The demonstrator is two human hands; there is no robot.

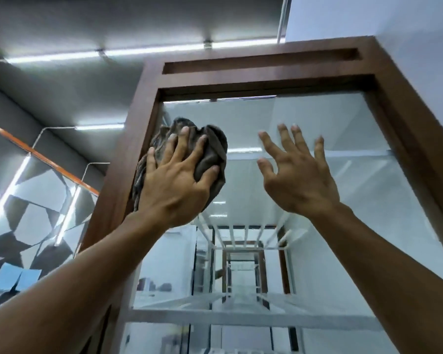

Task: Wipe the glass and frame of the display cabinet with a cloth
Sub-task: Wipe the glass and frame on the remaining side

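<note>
I look up at a tall display cabinet with a brown wooden frame (266,80) and a glass front (330,200). My left hand (179,180) presses a crumpled grey-brown cloth (212,146) against the glass at its upper left corner, where the cloth overlaps the left frame post. Its fingers are spread over the cloth. My right hand (299,175) is raised to the right of it, fingers spread and straight, in front of the upper glass, holding nothing; whether it touches the pane is unclear.
Glass shelves (241,318) show inside the cabinet below my hands. Ceiling strip lights (138,51) run above. A patterned grey wall with an orange band (44,157) lies to the left, with blue sheets (13,279) lower down. A white wall (407,19) is at the upper right.
</note>
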